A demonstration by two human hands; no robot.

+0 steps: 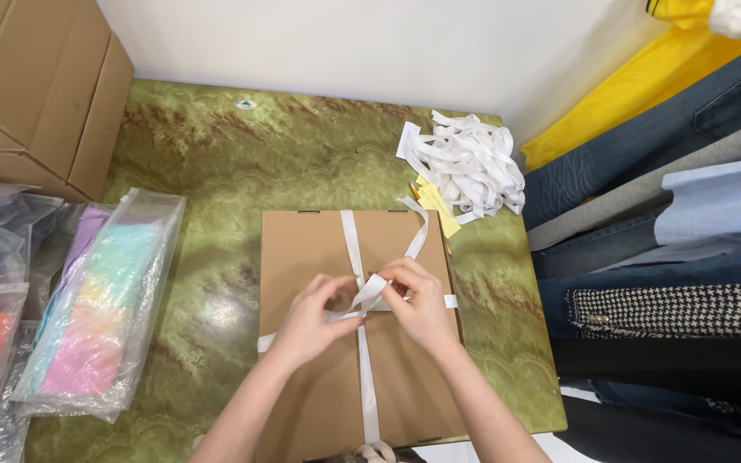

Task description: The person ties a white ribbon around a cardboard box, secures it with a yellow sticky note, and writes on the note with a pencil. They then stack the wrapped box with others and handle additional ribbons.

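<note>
While the white ribbon (358, 257) is already wrapped crosswise over the flat cardboard box (310, 249) at table centre, its ends are pinched by left hand (306, 324) and right hand (420, 304) at the crossing, knot judged unfinished; spare ribbons (469, 163) lie at two o'clock.

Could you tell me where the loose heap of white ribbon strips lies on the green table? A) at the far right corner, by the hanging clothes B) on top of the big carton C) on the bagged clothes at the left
A: the heap of white ribbon strips lies on the green table beyond the flat cardboard box, next to the hanging clothes.
</note>
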